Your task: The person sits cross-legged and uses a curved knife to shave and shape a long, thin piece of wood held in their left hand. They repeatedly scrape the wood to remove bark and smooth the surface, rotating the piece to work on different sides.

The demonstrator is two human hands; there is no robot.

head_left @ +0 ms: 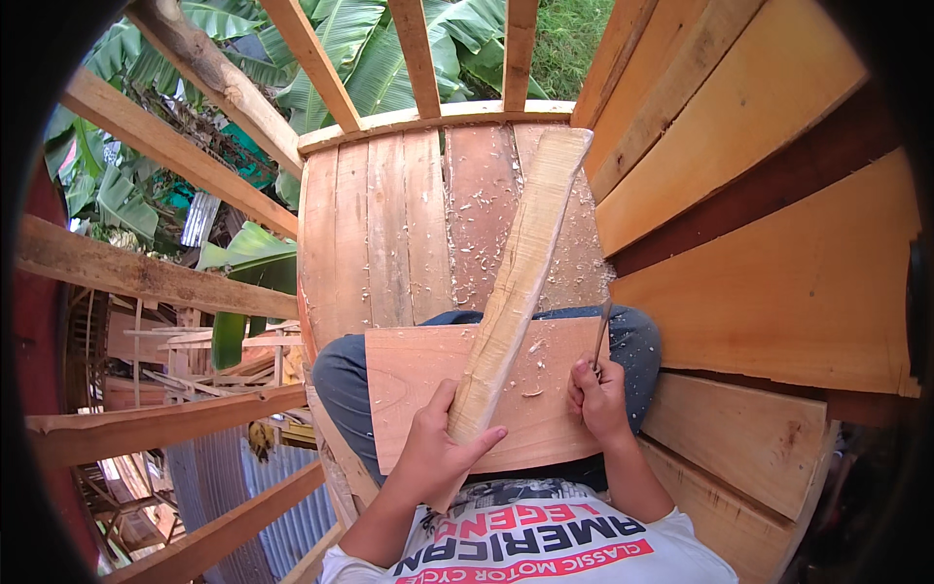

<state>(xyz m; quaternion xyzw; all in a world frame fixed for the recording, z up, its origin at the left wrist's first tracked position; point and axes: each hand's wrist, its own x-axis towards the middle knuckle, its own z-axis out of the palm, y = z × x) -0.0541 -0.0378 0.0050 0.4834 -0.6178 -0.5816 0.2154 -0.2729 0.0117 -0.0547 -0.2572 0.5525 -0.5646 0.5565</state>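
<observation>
My left hand (pixel 440 446) is closed around the near end of a long, pale wooden stick (pixel 518 282), its thumb on the right edge. The stick slants up and away to the right, its far end near the railing. In my right hand (pixel 599 401) is a knife (pixel 604 329) with a slim, dark blade pointing up; the fist hides its handle. The blade is apart from the stick. A flat, light-brown board (pixel 418 375) lies across my crossed legs under both hands, with a few wood shavings (pixel 532 393) on it.
Shavings are scattered over the plank floor (pixel 389 224) ahead. Wooden railing slats (pixel 415 58) stand at the front and left, with banana leaves (pixel 355 73) beyond. A plank wall (pixel 769 292) rises close on the right. Corrugated metal sheets (pixel 277 496) show below at the left.
</observation>
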